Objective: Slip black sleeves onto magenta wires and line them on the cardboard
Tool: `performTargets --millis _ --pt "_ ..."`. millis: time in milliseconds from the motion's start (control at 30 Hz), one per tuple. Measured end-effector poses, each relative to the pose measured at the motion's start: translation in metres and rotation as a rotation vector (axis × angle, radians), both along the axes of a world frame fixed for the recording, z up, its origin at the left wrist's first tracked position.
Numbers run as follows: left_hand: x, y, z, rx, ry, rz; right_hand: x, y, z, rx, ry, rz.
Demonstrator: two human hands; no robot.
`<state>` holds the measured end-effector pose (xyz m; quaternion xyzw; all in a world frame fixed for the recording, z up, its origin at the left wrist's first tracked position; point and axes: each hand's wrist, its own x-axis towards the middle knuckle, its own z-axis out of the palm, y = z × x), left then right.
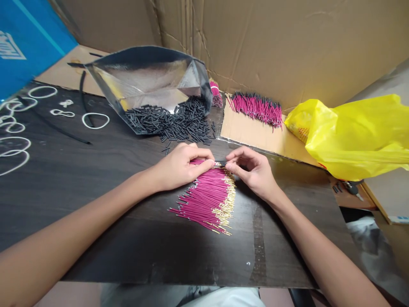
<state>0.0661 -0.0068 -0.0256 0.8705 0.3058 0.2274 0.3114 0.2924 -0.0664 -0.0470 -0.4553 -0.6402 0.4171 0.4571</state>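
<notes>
A fanned pile of magenta wires (204, 192) with gold-coloured tips lies on the dark table. My left hand (188, 166) rests over the far edge of the pile, thumb and fingers closed on magenta wires whose gold ends point right. Just to its right, my right hand (251, 168) pinches a short black sleeve (223, 163) at those gold ends. How far the sleeve covers a tip is too small to tell. Beyond both hands, many short black sleeves (188, 121) spill from an open silver-lined bag (143, 81).
Magenta wires with black ends (257, 110) lie on a cardboard sheet (236, 128), beside a banded wire bundle (216, 91). A yellow plastic bag (358, 136) stands right. White rubber bands (96, 120) and a black cord (60, 125) lie left. Cardboard walls (287, 47) close the back.
</notes>
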Motion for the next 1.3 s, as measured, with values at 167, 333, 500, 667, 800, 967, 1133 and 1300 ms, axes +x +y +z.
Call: performTargets --millis 167,333,500,667,800,967,1133,1300 --pt "0.0013 -0.003 -0.0004 -0.025 0.006 -0.014 0.0001 0.0002 -0.0012 -0.045 0.026 0.01" --pt "0.0006 -0.0019 0.0031 -0.105 -0.022 -0.03 0.0003 0.0022 -0.0001 -0.129 0.106 0.054" --pt "0.0004 -0.0006 0.0039 -0.201 -0.095 -0.093 -0.0015 0.0017 0.0012 -0.149 0.078 0.075" --pt "0.0025 -0.0026 0.0022 -0.197 -0.078 -0.059 -0.0004 0.0004 -0.0004 -0.131 0.057 0.098" --pt "0.0037 -0.0036 0.0028 -0.193 -0.076 -0.044 0.0013 0.0004 0.0037 -0.135 0.064 0.136" --pt "0.003 -0.0036 0.0008 -0.176 -0.088 -0.05 0.0022 0.0021 0.0065 -0.154 0.102 0.171" --pt "0.001 -0.0017 -0.0002 -0.225 -0.085 -0.082 0.0025 0.0044 0.0023 -0.187 0.138 0.176" --pt "0.0 -0.0011 0.0023 -0.239 -0.083 -0.089 -0.002 -0.0012 0.003 -0.071 0.028 0.083"
